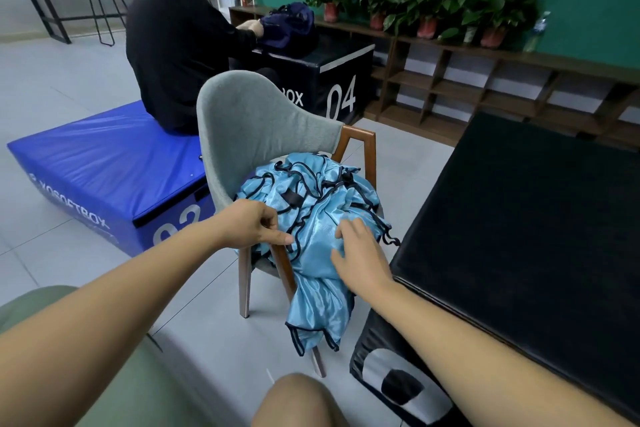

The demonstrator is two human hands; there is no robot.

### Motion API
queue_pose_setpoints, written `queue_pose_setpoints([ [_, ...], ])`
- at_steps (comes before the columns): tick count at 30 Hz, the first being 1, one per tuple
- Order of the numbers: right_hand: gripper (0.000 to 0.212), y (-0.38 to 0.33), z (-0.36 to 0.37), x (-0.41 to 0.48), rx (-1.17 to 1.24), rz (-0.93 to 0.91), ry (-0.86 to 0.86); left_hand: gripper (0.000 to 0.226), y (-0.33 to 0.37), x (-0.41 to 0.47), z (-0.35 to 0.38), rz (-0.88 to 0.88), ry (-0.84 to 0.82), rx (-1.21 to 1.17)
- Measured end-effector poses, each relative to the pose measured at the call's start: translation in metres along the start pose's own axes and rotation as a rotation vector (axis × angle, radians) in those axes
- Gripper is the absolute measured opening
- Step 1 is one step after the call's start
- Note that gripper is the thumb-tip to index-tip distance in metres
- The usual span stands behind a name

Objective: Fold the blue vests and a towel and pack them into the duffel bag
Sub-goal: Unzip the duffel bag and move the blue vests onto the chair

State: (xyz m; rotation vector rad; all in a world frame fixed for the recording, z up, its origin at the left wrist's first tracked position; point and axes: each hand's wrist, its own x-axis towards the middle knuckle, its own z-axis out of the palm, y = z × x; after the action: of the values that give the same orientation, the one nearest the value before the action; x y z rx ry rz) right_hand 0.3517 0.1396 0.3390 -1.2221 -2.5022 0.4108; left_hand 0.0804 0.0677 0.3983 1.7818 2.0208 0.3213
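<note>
A crumpled heap of light blue vests [311, 198] with black trim lies on the seat of a grey chair [249, 121], one vest hanging down over the front edge. My left hand [256, 224] is at the heap's left edge, its fingers curled and pinching the fabric. My right hand [360, 253] rests on top of the heap with fingers spread. A dark blue duffel bag [291, 26] sits far back on a black box, in another person's hands. No towel is in view.
A black padded box [519, 218] stands close on my right. A blue padded box [104, 170] is to the left with a person in black [173, 45] seated on it. A black "04" box [332, 80], wooden shelves and potted plants [426, 0] line the back.
</note>
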Motion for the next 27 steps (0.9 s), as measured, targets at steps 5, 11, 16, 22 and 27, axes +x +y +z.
queue_pose_setpoints([
  [5, 0.040, -0.024, 0.061, -0.063, -0.009, 0.183, -0.225, 0.065, -0.007, -0.038, 0.002, -0.009, 0.006, 0.009],
  [11, 0.053, -0.047, 0.113, -0.092, 0.022, 0.325, -0.293, 0.060, -0.013, -0.078, 0.006, 0.000, 0.030, -0.017],
  [16, 0.040, -0.050, 0.115, -0.101, 0.173, 0.310, -0.233, 0.061, -0.019, -0.100, 0.007, 0.004, 0.040, 0.001],
  [22, 0.029, -0.065, 0.047, -0.112, 0.171, 0.068, -0.102, 0.048, -0.009, -0.108, 0.007, 0.015, 0.074, 0.034],
  [27, 0.023, -0.083, -0.016, -0.093, 0.220, -0.065, 0.043, 0.057, 0.004, -0.105, 0.023, 0.187, 0.121, 0.274],
])
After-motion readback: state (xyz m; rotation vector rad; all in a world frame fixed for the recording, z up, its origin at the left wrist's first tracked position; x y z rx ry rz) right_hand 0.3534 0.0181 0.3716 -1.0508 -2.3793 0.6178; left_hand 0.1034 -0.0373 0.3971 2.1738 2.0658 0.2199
